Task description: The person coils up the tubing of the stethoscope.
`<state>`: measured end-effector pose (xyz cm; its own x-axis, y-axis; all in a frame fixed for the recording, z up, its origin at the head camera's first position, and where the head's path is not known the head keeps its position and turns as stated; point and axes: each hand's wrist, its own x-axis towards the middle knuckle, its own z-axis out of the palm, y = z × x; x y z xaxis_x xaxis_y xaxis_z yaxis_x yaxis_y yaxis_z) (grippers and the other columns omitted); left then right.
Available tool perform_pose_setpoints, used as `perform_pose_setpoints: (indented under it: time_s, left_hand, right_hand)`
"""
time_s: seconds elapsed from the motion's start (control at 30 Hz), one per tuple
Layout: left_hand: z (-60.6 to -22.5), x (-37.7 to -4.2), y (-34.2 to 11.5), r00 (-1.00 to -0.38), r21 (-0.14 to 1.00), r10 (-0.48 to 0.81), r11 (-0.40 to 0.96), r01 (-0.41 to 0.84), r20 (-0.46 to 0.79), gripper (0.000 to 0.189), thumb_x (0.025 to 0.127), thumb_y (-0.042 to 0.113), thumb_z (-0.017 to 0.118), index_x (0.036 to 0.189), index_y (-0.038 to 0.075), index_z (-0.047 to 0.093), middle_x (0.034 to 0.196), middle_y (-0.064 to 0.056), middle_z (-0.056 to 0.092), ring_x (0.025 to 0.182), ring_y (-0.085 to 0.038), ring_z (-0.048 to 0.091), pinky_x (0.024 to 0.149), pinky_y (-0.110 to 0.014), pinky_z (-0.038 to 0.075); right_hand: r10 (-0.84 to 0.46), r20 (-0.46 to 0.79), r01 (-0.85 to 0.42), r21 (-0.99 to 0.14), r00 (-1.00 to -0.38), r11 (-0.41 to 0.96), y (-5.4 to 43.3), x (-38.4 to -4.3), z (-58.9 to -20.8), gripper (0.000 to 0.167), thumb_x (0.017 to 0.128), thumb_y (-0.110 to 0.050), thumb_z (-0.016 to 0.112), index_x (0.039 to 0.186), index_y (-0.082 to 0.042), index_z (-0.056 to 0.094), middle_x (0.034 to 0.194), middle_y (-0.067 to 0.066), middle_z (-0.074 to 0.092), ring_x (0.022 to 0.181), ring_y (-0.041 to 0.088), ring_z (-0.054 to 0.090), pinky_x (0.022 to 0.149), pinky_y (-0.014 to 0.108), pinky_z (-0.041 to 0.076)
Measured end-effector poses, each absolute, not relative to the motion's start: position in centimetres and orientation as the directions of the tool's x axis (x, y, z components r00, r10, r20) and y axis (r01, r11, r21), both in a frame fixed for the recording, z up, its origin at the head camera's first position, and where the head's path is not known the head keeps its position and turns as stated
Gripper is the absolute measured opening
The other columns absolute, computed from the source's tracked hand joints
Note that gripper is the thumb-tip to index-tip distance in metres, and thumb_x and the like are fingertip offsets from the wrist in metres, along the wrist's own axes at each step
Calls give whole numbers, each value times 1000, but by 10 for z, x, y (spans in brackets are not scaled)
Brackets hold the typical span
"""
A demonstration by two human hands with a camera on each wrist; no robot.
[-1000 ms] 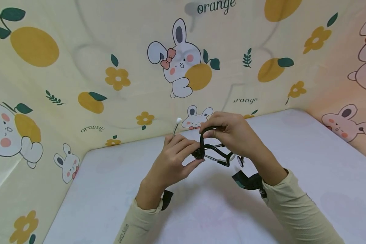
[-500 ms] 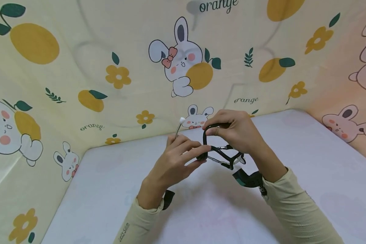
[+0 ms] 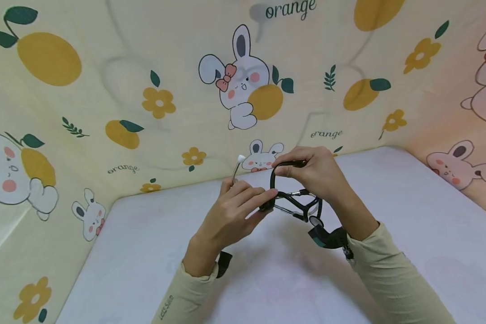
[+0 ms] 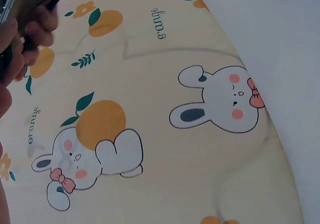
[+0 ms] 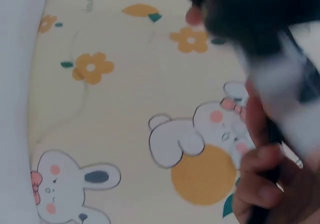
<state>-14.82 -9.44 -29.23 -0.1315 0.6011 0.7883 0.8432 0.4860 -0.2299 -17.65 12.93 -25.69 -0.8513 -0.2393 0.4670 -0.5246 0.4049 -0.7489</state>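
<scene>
Crossing the lower edge, beige sleeves (image 3: pixel 401 274) lead to two hands. Left of centre, the left hand (image 3: pixel 235 209) pinches bundled black tubing of a stethoscope (image 3: pixel 305 210); the right hand (image 3: pixel 313 173) pinches its tube higher up, right of centre. Farther lie a pale tabletop (image 3: pixel 125 261) and, uppermost, rabbit-printed cloth (image 3: pixel 178 54).

The stethoscope (image 3: pixel 305 209) is between the left hand (image 3: pixel 231 210) and the right hand (image 3: pixel 315 173), up over the table (image 3: pixel 146 252). One ear tip (image 3: pixel 241 159) pokes up behind the left hand, and the round end (image 3: pixel 316 221) hangs below the right hand. The wall (image 3: pixel 178 67) is behind the table and along both sides.
</scene>
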Motion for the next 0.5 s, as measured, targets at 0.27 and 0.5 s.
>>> perform_pose_setpoints:
  time_s: [0.27,0.5]
  left_hand:
    - [-286,-148,-108,-167,-50,452,430,902,876,40,72,16,89,108,7,76,93,-2,78,85,-17,66,73,-35,30]
    - [-281,-149,-107,-214,69,308,419,905,927,44,70,13,90,109,3,75,93,-10,78,85,-20,67,73,-38,27]
  right_hand:
    - [-367,315,-455,-792,-875,406,132,-184,-260,19,91,-29,73,108,-19,76,104,1,70,85,21,60,74,28,52]
    - [-445,329,-519,-741,-833,425,128,-190,-264,29,101,-13,57,129,-19,60,120,8,66,100,25,65,85,43,53]
